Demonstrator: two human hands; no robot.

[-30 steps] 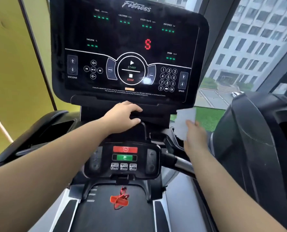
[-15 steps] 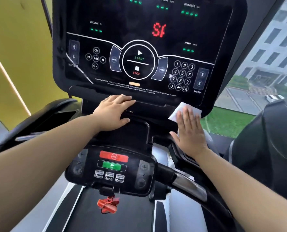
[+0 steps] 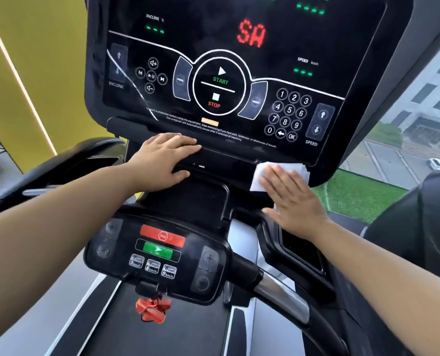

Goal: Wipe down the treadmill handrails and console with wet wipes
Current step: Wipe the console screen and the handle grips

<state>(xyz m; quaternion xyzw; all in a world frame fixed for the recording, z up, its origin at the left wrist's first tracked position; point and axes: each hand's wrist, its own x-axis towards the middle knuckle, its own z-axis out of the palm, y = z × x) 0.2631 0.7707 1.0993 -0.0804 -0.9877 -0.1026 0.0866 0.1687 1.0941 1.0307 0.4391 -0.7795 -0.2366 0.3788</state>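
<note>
The black treadmill console [image 3: 226,73] fills the upper view, lit with START, STOP and a number pad. My right hand [image 3: 294,199] lies flat with straight fingers on a white wet wipe [image 3: 258,176], pressing it against the console's lower right edge. My left hand [image 3: 165,160] rests on the ledge under the screen, fingers laid over its top and thumb beneath. A smaller control panel [image 3: 159,253] with red and green buttons sits below. The right handrail [image 3: 283,291] runs down to the right.
A red safety clip [image 3: 153,308] hangs under the small panel above the belt [image 3: 167,335]. A second black machine [image 3: 424,227] stands close on the right. A yellow wall is at the left, and a window at the right shows grass and a building.
My right hand went from holding the wipe up in the air to pressing it flat on the console's lower right edge. The view moved closer to the console. My left hand stayed on the ledge.
</note>
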